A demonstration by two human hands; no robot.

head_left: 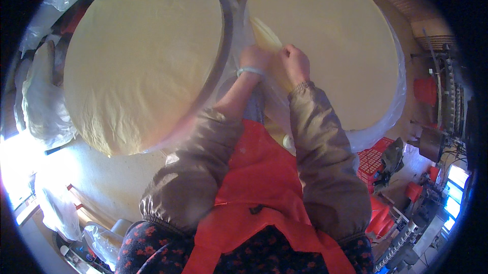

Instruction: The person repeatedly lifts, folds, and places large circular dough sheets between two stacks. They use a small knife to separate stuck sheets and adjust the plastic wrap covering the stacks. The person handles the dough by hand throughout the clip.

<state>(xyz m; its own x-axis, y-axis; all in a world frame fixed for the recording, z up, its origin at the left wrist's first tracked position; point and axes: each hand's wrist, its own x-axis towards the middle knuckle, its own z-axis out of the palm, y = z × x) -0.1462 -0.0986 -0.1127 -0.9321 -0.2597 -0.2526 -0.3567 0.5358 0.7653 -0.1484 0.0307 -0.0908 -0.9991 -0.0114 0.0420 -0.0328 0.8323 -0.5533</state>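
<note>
Before me are two wide round stacks or slabs with pale yellow, sheet-like tops: a left round [148, 56] and a right round [335, 49]. At the near-left rim of the right round, a thin yellow sheet edge [265, 34] is lifted and folded. My right hand [296, 62] has its fingers curled tight on the end of this fold. Beside it, my left hand [256, 59], with a pale bracelet [249, 70] at the wrist, is at the fold's lower side. It is blurred and its fingertips are hidden. Clear plastic film [377, 136] wraps the right round's side.
A red crate [371, 159] with dark cloth [392, 159] on it stands at right, near red tubs [381, 218] and machinery [450, 87]. Plastic-covered items [47, 102] crowd the far left. My red apron [263, 167] hangs close to both rounds.
</note>
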